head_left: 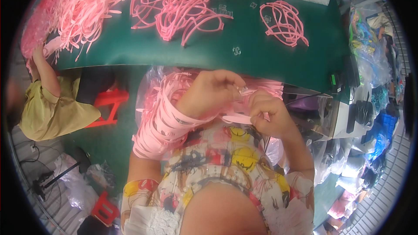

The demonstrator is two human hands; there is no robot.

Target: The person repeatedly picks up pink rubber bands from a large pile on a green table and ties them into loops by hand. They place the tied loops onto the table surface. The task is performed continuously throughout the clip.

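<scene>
Many pink straps (159, 119) are looped around my left forearm like a thick sleeve. Just past them, my left hand (211, 91) has its fingers pinched on a small clear plastic clip (242, 90). To its right, my right hand (271, 114) is closed on a pink strap, whose flat rounded end (236, 118) points left from the fingers. Both hands are held close together in front of my chest, by the table's near edge. Behind them lies a bundle of pink straps (270, 88), partly hidden by my hands.
On the green table (196, 56) are a heap of pink looped straps (174, 6), a smaller pile (285, 24) and loose clear clips (236, 51). At left, another person's arm (46, 72) reaches into pink straps (85, 13). A red stool (109, 104) stands there. Plastic bags (368, 43) crowd the right.
</scene>
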